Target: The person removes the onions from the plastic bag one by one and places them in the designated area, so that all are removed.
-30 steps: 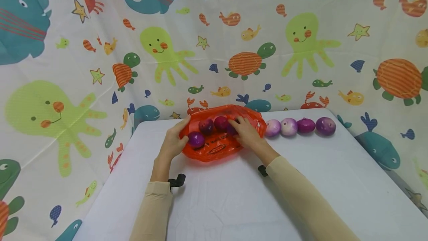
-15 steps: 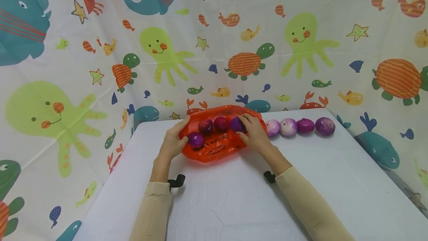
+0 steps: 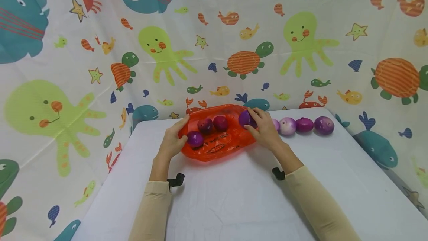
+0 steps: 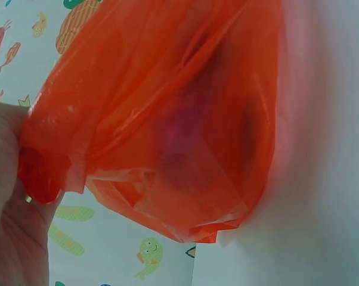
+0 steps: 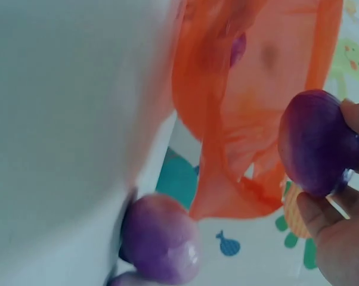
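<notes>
A red plastic bag (image 3: 239, 138) lies on its side at the back of the table, its mouth spread toward me. My left hand (image 3: 171, 142) grips the bag's left edge; in the left wrist view, red plastic (image 4: 167, 196) is bunched in the fingers. Three purple onions show inside: one near the left thumb (image 3: 195, 139), a dark one (image 3: 205, 125) and a redder one (image 3: 220, 123). At the bag's right edge my right hand (image 3: 267, 131) holds a deep purple onion (image 3: 245, 118) between fingers and thumb. The right wrist view shows this onion (image 5: 316, 143) in front of the bag's mouth.
Right of the bag, several onions stand in a row along the back: a pale one (image 3: 287, 126), a magenta one (image 3: 304, 125), a dark one (image 3: 324, 125). Another sits partly behind the right hand. A cloth printed with sea animals (image 3: 214, 40) hangs behind the white table (image 3: 234, 200).
My right hand has moved right from inside the bag, carrying the deep purple onion toward the bag's right edge. The left hand still holds the bag; the three onions inside stay put.
</notes>
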Tool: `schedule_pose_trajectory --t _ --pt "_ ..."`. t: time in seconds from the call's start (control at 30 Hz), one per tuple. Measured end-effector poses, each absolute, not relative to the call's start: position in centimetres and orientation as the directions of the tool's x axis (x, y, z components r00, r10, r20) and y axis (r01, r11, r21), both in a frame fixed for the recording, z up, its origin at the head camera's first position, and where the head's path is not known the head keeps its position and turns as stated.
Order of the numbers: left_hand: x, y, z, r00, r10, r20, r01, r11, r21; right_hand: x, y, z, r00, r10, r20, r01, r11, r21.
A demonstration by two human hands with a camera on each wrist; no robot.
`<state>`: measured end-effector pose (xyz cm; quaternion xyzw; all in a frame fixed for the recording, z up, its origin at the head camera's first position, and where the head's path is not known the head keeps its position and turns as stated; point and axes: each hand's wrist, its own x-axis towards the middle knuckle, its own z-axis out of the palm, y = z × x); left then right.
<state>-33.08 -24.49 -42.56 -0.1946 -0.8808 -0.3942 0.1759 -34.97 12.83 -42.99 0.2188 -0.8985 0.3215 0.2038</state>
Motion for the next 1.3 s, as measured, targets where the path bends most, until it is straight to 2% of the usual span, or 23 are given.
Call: schedule_pose_trajectory --t 0.5,0.93,1.3 --pt "-32.9 -24.4 -42.4 -0.864 0.200 0.462 0.479 0.608 0.633 -34.5 16.7 -42.4 -0.903 -0.185 0.389 -0.386 0.746 -0.542" --pt "-32.9 -24.4 -42.4 -0.867 0.204 0.455 0.476 0.608 0.635 -34.2 21.2 -42.4 -0.900 -0.139 0.413 -0.361 0.768 -0.529" --pt "-33.1 -24.4 -42.6 -0.868 0.204 0.452 0.475 0.604 0.640 -33.8 24.0 -41.8 -0.944 -0.094 0.316 -0.260 0.802 -0.538"
